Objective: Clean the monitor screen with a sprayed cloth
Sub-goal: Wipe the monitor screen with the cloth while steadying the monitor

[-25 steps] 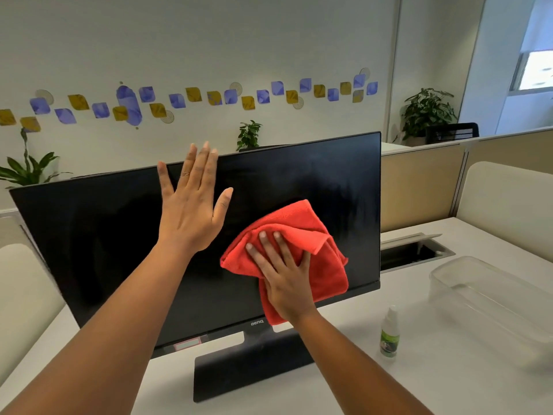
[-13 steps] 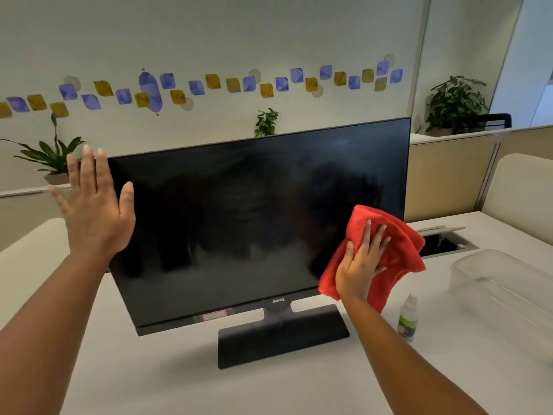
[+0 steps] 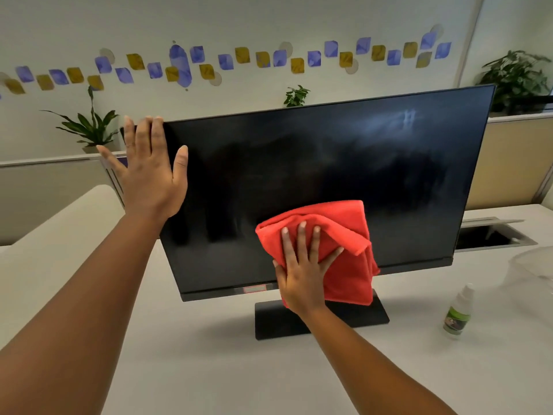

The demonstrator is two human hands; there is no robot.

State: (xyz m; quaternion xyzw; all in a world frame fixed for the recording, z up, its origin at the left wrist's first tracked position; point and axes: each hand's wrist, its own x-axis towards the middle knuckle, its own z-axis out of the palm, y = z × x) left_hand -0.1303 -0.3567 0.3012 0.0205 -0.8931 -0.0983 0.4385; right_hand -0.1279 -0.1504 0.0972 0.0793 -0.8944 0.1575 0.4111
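Observation:
A black monitor (image 3: pixel 314 163) stands on a white desk (image 3: pixel 209 369), its dark screen showing faint smears. My right hand (image 3: pixel 303 271) presses a folded red cloth (image 3: pixel 344 235) flat against the lower middle of the screen, fingers spread over it. My left hand (image 3: pixel 149 172) lies flat with fingers apart against the monitor's upper left corner, its fingertips at the top edge. A small spray bottle (image 3: pixel 457 313) with a green label stands upright on the desk, right of the monitor's base (image 3: pixel 359 319).
A clear plastic bin (image 3: pixel 532 265) sits at the right edge of the desk. An open cable hatch (image 3: pixel 490 235) is set in the desk behind the monitor's right side. Beige partitions and potted plants (image 3: pixel 89 124) line the back.
My right hand has carried the cloth from the screen's lower right edge back left to its lower middle. My left hand has come onto the monitor's upper left corner.

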